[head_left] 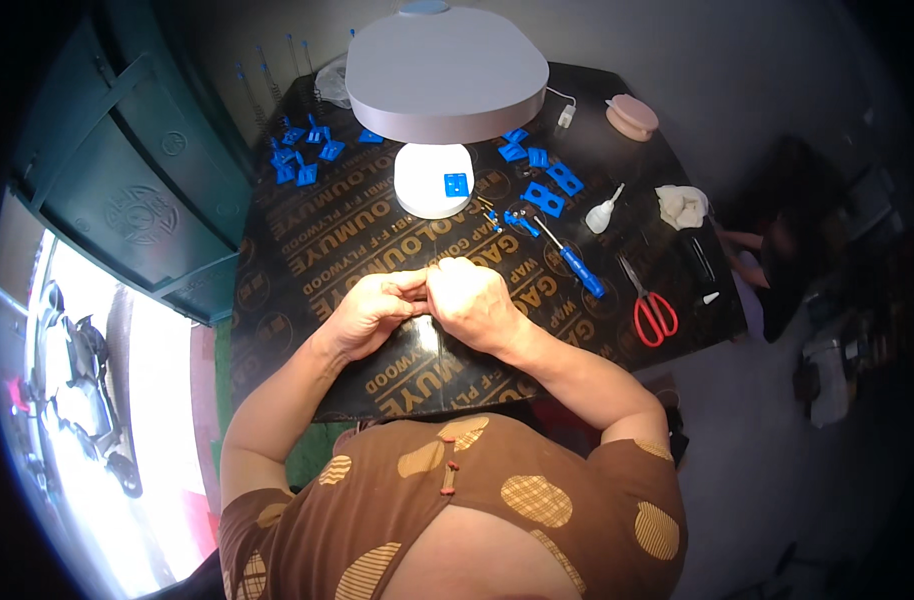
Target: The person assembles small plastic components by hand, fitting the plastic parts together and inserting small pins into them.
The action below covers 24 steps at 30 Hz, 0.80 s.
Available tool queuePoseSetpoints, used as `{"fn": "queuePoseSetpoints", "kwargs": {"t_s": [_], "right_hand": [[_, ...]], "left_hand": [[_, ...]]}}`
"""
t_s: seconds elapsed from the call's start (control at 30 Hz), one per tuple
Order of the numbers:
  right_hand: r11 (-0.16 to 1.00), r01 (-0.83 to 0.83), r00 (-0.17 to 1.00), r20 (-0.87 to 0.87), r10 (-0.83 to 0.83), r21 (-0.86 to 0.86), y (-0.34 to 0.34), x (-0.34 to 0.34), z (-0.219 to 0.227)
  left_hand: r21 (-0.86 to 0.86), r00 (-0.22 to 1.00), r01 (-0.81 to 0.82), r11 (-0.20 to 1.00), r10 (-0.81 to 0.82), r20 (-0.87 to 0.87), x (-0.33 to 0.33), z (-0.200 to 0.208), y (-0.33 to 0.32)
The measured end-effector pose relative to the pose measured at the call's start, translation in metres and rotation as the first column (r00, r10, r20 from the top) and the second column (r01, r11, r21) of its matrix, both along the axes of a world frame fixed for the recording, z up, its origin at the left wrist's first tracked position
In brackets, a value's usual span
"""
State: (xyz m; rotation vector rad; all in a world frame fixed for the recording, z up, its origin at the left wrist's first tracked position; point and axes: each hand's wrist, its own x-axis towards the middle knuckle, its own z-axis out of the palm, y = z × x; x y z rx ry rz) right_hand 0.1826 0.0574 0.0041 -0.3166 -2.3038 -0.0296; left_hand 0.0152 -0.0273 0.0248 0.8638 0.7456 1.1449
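Observation:
Over the near middle of the dark table point(307, 275), my left hand point(375, 308) and my right hand point(474, 305) meet, fingers closed and bent toward each other. Whatever they pinch is hidden by the fingers. Just beyond them, a blue square plastic piece point(457, 185) lies on the round white lamp base point(417, 180). Small blue parts point(522, 222) and thin pins lie to the right of that base. A screwdriver with a blue handle point(582, 272) rests to the right of my right hand, and red-handled scissors point(655, 316) lie farther right.
A wide white lamp head point(447, 75) overhangs the table's far side. Blue plates point(544, 198), a white squeeze bottle point(603, 215), crumpled white tissue point(683, 206) and a pink round case point(632, 117) sit at right. More blue pieces point(307, 172) lie far left. Another person point(777, 250) is beyond the right edge.

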Motion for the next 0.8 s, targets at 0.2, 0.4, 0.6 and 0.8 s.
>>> {"fn": "queuePoseSetpoints", "kwargs": {"t_s": [0.2,0.4,0.6,0.8], "right_hand": [[0.998,-0.026,0.999,-0.043,0.024,-0.054,0.001,0.0,0.005],[0.95,-0.025,0.999,-0.052,0.009,-0.311,0.009,0.009,0.016],[0.886,0.236,0.964,0.209,-0.163,-0.398,0.048,0.032,0.035],[0.83,0.469,0.883,0.189,-0.43,-0.303,0.149,0.043,0.011]], "left_hand": [[0.007,0.999,0.037,0.999,-0.037,-0.014,-0.002,0.001,-0.002],[0.093,0.957,-0.229,0.969,0.242,-0.16,-0.005,-0.014,0.0],[0.229,0.855,-0.366,0.902,0.423,-0.301,-0.013,-0.017,0.002],[0.281,0.787,-0.373,0.884,0.462,-0.41,-0.011,-0.018,0.003]]}}
